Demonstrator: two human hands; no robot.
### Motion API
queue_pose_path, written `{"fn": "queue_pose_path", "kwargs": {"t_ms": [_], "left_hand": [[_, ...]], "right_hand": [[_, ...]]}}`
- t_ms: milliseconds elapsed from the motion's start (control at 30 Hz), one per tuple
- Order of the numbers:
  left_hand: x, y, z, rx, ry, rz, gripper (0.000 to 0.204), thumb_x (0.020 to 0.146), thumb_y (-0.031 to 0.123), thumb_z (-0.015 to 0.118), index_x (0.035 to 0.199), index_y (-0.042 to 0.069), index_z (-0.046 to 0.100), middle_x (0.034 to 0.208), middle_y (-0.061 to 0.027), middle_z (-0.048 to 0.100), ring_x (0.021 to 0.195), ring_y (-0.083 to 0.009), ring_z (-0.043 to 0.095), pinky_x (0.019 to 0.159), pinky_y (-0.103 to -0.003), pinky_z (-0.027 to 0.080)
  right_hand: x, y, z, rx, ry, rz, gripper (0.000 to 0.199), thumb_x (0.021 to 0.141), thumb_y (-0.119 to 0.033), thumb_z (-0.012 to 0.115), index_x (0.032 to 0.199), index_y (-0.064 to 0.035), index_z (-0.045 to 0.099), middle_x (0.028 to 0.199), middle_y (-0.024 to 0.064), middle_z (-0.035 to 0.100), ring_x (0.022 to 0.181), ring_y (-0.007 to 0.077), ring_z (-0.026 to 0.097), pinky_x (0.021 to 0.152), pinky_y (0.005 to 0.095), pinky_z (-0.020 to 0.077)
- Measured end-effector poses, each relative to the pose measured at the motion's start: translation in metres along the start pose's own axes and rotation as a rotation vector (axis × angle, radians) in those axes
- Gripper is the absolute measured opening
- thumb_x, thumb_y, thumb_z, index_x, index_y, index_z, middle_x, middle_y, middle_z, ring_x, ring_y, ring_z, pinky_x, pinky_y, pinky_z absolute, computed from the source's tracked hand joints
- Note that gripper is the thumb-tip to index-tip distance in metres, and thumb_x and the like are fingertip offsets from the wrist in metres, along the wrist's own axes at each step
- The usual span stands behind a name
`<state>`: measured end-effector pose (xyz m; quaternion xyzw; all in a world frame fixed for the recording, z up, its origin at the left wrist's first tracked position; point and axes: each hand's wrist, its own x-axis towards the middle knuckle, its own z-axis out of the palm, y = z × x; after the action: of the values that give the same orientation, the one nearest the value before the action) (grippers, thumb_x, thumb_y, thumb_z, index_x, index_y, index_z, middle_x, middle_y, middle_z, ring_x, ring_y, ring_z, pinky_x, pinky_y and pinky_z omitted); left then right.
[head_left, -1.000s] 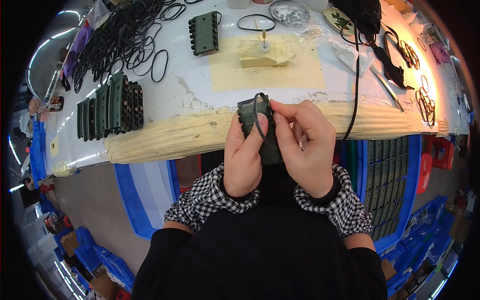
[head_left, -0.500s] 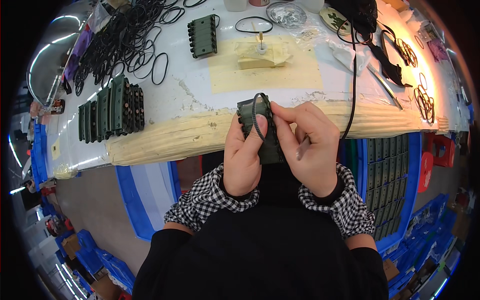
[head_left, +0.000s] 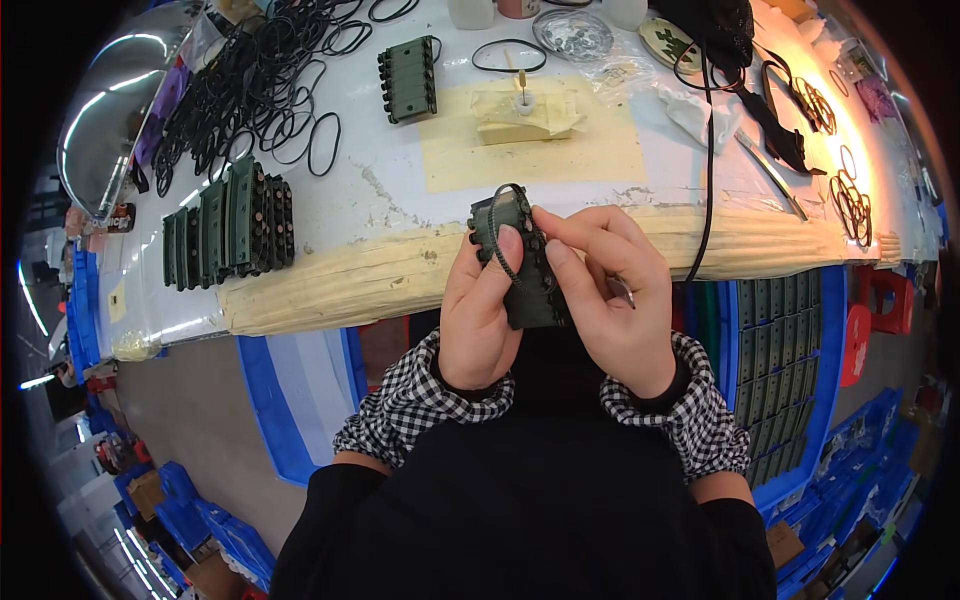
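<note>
My left hand (head_left: 480,320) is closed round a dark green plastic casing (head_left: 535,300) with small round knobs along its edges. Across the casing's upper end curves a black toothed belt loop (head_left: 493,222), pressed down by my left thumb. Thumb and forefinger of my right hand (head_left: 632,325) touch the casing's right edge; whether they pinch the belt there is hidden. Tucked in the curled right fingers is a slim metal tool (head_left: 625,291), only partly visible.
Stacked green casings (head_left: 228,225) stand at the left by a tangle of black belts (head_left: 255,95). Another casing (head_left: 408,80) lies farther back. A taped block (head_left: 525,125) holds an upright pin. Right of my lap, a blue crate (head_left: 832,340) contains several casings.
The upper end of the belt loop has shifted slightly left on the casing. My right fingers have moved a little, and the metal tool shows less. Both hands keep their hold.
</note>
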<state>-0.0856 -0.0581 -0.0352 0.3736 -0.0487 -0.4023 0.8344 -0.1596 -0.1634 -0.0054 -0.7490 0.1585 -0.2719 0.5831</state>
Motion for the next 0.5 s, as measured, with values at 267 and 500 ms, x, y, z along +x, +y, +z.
{"fn": "queue_pose_path", "kwargs": {"t_ms": [267,500], "left_hand": [[-0.003,0.006,0.005,0.277,-0.093,0.211,0.025,0.098,0.015,0.047,0.119,0.001,0.045,0.105,-0.0076,0.061,0.091,-0.0143,0.061,0.08,-0.029,0.051],[0.008,0.024,-0.006,1.032,-0.205,0.641,0.025,0.087,0.001,0.061,0.111,-0.004,0.058,0.097,-0.0125,0.063,0.085,-0.0182,0.06,0.076,-0.027,0.047]], "right_hand": [[0.003,0.004,-0.007,0.262,0.007,0.18,0.016,0.093,-0.01,0.057,0.099,0.0031,0.066,0.082,0.0041,0.06,0.065,0.0054,0.054,0.056,0.0177,0.0413],[0.006,-0.021,-0.025,0.286,-0.131,0.245,0.035,0.1,-0.026,0.044,0.094,0.0032,0.062,0.081,0.0032,0.062,0.061,0.0039,0.045,0.054,0.0189,0.0369]]}}
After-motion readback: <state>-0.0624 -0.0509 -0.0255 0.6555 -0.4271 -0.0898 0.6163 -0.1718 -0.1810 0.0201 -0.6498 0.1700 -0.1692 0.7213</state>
